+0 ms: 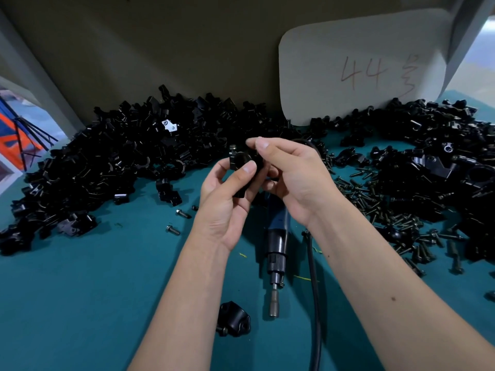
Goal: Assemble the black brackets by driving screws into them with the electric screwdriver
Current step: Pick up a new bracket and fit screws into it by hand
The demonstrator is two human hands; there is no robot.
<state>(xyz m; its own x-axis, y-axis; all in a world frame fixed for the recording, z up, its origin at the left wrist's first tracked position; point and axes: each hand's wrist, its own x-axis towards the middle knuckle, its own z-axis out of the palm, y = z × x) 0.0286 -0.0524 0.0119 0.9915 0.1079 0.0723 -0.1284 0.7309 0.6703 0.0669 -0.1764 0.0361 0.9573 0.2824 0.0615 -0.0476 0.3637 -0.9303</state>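
Observation:
My left hand (227,199) grips a black bracket (242,163) above the middle of the table, thumb pressed on its front. A screw head (232,147) sticks up from the bracket's top left. My right hand (292,178) comes in from the right, its thumb and forefinger pinched together just above the bracket; what they pinch is hidden. The electric screwdriver (277,253) lies on the green table (80,290) under my hands, bit pointing toward me. One more black bracket (234,318) lies near the front by the screwdriver's bit.
A big heap of black brackets (107,162) covers the left and back. Another heap (439,162) fills the right, with several loose screws (375,207) beside it. Two screws (176,222) lie left of my hands. The black cable (313,277) runs toward me. A card (361,68) leans on the back wall.

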